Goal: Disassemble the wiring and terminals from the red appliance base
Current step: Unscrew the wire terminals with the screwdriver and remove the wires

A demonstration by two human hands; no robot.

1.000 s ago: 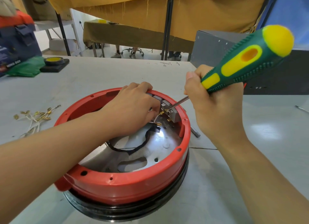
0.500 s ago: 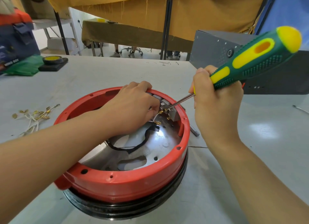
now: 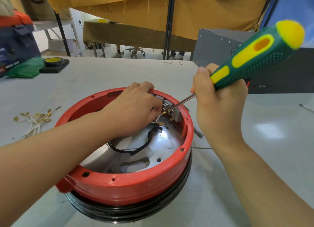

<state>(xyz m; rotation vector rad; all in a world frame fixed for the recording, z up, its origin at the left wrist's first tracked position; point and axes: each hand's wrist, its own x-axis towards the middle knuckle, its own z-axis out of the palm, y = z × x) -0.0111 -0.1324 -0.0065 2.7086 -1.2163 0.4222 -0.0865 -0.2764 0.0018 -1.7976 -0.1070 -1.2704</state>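
The round red appliance base stands on the grey table, open side up, with a metal plate and a black wire inside. My left hand reaches into its far side and pinches a white wire with a brass terminal next to the grey switch block. My right hand grips a green and yellow screwdriver. Its metal tip touches the brass terminals on the switch block.
A pile of loose white wires with brass terminals lies on the table at the left. A roll of tape and a green bag sit at the back left. A grey metal box stands at the back right. A small metal bit lies right of the base.
My right hand has shifted slightly right and the screwdriver handle has swung up and right, with the tip staying at the switch block. My left hand has kept its hold.
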